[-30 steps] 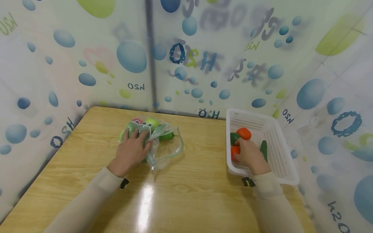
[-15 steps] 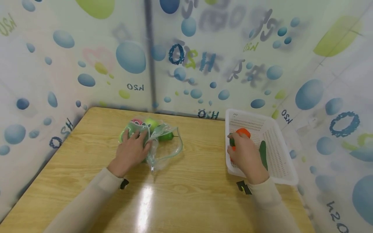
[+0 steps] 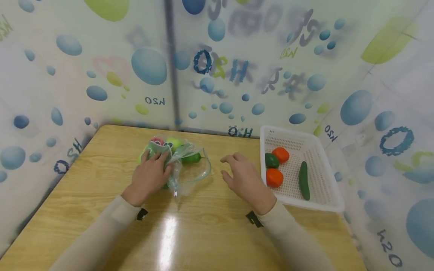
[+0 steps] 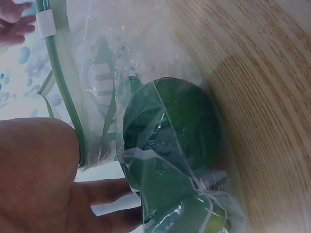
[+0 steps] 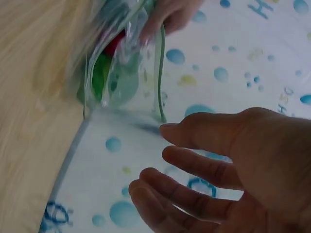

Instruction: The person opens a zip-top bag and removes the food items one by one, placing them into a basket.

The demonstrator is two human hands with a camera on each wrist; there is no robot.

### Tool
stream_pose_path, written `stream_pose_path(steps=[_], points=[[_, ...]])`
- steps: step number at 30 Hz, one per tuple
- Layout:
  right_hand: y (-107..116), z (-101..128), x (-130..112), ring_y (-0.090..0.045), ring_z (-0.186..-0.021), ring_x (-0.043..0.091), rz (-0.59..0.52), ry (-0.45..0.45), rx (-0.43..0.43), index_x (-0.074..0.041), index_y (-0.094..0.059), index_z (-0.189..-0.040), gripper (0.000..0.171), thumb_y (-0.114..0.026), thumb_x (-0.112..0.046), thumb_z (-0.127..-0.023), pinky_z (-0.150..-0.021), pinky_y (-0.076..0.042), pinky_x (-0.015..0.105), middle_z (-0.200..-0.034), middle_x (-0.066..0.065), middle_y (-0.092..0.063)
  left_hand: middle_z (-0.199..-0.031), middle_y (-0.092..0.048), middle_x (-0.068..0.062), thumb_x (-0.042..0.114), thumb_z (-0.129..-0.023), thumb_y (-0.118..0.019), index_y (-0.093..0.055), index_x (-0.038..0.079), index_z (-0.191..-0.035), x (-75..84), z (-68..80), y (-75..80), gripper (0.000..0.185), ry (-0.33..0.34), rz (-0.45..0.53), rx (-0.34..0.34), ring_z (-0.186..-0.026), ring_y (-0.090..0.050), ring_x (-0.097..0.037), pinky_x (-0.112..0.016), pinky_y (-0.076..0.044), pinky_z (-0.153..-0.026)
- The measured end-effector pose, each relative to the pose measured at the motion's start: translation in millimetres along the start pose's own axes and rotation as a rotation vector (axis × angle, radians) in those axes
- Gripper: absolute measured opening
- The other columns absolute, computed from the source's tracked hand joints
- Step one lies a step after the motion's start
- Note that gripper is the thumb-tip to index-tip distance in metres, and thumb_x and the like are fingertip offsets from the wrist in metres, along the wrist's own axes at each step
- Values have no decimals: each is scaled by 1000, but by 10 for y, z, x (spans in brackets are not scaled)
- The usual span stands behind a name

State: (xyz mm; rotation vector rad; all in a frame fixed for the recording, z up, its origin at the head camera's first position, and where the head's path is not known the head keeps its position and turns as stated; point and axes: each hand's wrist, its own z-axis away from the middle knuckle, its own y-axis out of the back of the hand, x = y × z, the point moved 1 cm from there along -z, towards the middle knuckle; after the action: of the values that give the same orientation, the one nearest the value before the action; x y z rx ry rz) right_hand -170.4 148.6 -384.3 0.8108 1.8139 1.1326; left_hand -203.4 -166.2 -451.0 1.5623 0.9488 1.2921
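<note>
A clear zip bag point(image 3: 175, 171) with a green edge lies on the table, its mouth facing right. My left hand point(image 3: 147, 177) holds the bag's near side, with fingers spread over its green printed panel. Inside show a light green apple-like fruit point(image 3: 174, 143), a pinkish-red piece point(image 3: 157, 141) and a green pepper point(image 3: 192, 158). The left wrist view has a round dark green vegetable point(image 4: 172, 128) behind the plastic. Between bag and basket, my right hand point(image 3: 247, 182) hovers with loosely bent fingers, empty, fingertips pointing at the bag mouth.
On the right stands a white perforated basket point(image 3: 320, 180). It contains two orange-red tomatoes point(image 3: 274, 177), a dark green rounded vegetable point(image 3: 272, 160) and a cucumber point(image 3: 304, 180). A patterned wall point(image 3: 217, 113) borders the wooden table point(image 3: 210, 226) at the back.
My right hand has left the basket, where its fingers were at the dark green vegetable, and moved left toward the bag. The left hand stays on the bag.
</note>
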Motion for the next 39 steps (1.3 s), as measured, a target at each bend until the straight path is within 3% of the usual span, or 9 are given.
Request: stream_pose_path(steps=[4,11,17,22,26,30,34,36,39], points=[[-148,-112,-175,-70,-91,25,-34,72,-41,-5,-80,-137,33,-87,-15,-106,-80,-66,40,-120,17,-78,-171,-57,-35,39,-123,-52,-55,1,-171,-3,-6,12,61,-3,-9,-16,-170,-34,-63,-77,-34,-138],[-346,-318,-379,-78,-105,27,-31,124,-131,-4,-78,-141,33,-82,-16,-110,-91,-69,41,-125,15,-79,-171,-57,-34,39,-123,-52,-55,2,-171,16,-24,18,60,5,-11,-17,-169,-34,-65,-82,-46,-128],[-580,-504,-454,-81,-118,28,-37,140,-230,-3,-79,-140,31,-78,-15,-112,-101,-69,40,-132,15,-82,-166,-61,-36,35,-122,-57,-61,-3,-164,27,-36,39,57,-33,12,29,-164,-45,-63,-76,-33,-139],[-803,-596,-490,-83,-120,26,7,207,-269,-2,-82,-135,28,-80,-15,-111,-103,-68,33,-130,12,-86,-171,-57,-33,40,-120,-62,-65,2,-162,38,-20,27,56,5,30,48,-162,-46,-63,-90,-45,-120],[-905,-592,-511,-85,-113,22,33,227,-260,-4,-83,-133,26,-82,-18,-110,-99,-69,30,-125,10,-88,-168,-59,-33,41,-115,-69,-73,5,-153,55,11,20,52,7,18,109,-155,-52,-59,-89,-46,-109],[-963,-574,-518,-86,-111,22,13,214,-266,-4,-83,-133,27,-83,-16,-109,-97,-70,30,-125,10,-88,-148,-64,-36,37,-110,-79,-79,6,-138,75,53,20,42,-21,5,195,-133,-61,-59,-76,-51,-95],[-999,-583,-523,-86,-116,24,-12,196,-285,-4,-82,-136,28,-82,-15,-110,-100,-69,31,-130,11,-87,-117,-63,-35,36,-106,-85,-77,0,-120,98,112,38,40,-25,11,227,-93,-65,-48,-59,-59,-68],[-1017,-595,-526,-86,-117,23,-16,194,-295,-3,-82,-136,28,-81,-14,-111,-100,-69,30,-132,11,-87,-105,-62,-31,38,-106,-85,-72,-2,-110,103,145,47,42,-20,16,222,-74,-62,-39,-49,-54,-52],[-1043,-606,-534,-86,-119,23,-28,189,-312,-3,-81,-137,28,-80,-13,-111,-100,-69,29,-134,12,-87,-92,-59,-25,42,-108,-84,-62,-1,-98,98,188,48,49,-19,14,204,-59,-54,-27,-38,-45,-44]])
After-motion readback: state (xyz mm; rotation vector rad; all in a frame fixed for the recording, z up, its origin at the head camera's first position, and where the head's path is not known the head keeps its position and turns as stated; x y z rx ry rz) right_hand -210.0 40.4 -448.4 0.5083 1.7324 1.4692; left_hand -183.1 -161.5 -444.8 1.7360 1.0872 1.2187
